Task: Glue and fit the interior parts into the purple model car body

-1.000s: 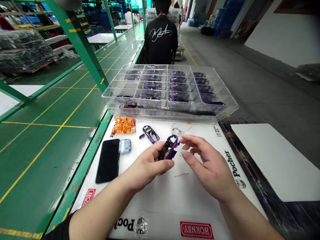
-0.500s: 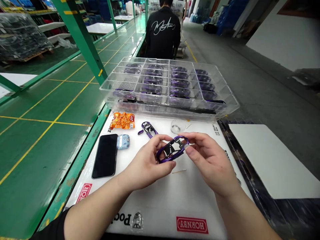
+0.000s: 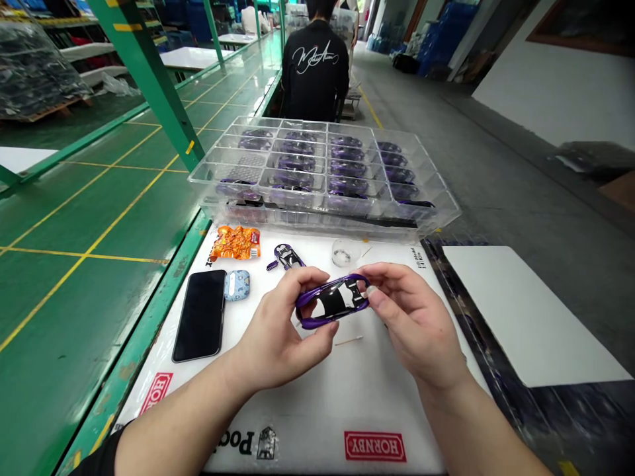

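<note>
A purple and black toy car body shell (image 3: 333,301) is held between both hands above the white work surface. My left hand (image 3: 285,330) grips its left end, thumb along the near side and fingers at the far side. The fingertips of my right hand (image 3: 414,317) close on its right end. Behind the left fingers lies a second purple car shell (image 3: 288,256), partly hidden, with a small purple piece (image 3: 272,266) beside it. A cotton swab (image 3: 349,340) lies under the hands, and a small clear dish (image 3: 346,252) stands just beyond them.
A clear compartment tray (image 3: 322,215) with several purple car shells spans the back. At left lie a phone (image 3: 199,316), a blue patterned case (image 3: 237,285) and an orange snack packet (image 3: 236,242). A white board (image 3: 530,311) is at right. A person (image 3: 315,73) sits ahead.
The car shell has turned in my hands, so its top and windows face me more and it lies more level. The whole view has shifted slightly.
</note>
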`<state>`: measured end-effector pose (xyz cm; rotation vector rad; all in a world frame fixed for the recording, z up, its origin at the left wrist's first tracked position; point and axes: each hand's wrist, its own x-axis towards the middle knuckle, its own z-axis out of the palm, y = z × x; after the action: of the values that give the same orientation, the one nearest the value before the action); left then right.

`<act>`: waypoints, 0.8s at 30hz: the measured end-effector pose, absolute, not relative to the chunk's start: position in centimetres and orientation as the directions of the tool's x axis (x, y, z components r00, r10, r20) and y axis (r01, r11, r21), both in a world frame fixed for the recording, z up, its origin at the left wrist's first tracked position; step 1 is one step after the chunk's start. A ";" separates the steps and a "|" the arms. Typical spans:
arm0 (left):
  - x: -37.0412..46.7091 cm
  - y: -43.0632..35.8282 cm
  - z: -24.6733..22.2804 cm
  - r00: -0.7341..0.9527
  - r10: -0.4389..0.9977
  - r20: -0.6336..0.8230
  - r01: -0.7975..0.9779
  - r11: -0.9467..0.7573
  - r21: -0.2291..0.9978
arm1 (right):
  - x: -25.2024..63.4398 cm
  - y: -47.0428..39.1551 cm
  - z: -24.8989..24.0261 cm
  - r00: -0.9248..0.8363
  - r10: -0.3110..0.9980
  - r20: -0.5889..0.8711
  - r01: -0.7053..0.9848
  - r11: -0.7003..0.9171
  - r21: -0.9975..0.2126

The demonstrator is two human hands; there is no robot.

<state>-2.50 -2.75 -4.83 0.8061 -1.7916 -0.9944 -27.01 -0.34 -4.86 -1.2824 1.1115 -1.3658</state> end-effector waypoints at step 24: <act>-2.3 -2.5 -5.3 -0.430 -0.875 0.224 0.015 0.241 0.970 | -26.8 0.3 -4.5 0.087 -0.987 0.133 -0.029 -0.136 -0.990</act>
<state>-2.29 -2.51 -5.34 0.8105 -1.6597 -1.3110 -26.77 0.31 -4.50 -1.3728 1.1042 -1.2262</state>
